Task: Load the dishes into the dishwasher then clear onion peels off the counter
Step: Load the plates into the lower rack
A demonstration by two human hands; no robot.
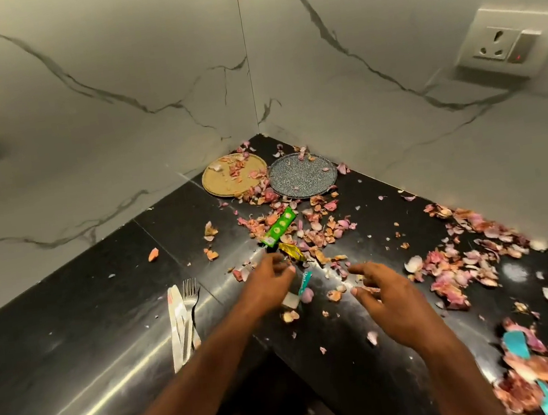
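Pink onion peels (316, 226) lie scattered over the black corner counter (89, 316), with a thicker heap (463, 267) to the right. A tan plate (224, 182) and a grey speckled plate (303, 177) sit in the far corner, peels on both. A fork and knives (183, 322) lie at the left. My left hand (267, 280) hovers over the peels near a yellow wrapper (290, 252), fingers curled, nothing clearly held. My right hand (379, 291) is spread open just above the counter, fingertips beside loose peels.
A green packet (276, 226) lies among the peels and a small teal-and-white wrapper (301, 288) lies between my hands. Teal wrapper pieces (517, 346) lie at the right edge. Marble walls meet behind the corner, with a socket (501, 45) on the right.
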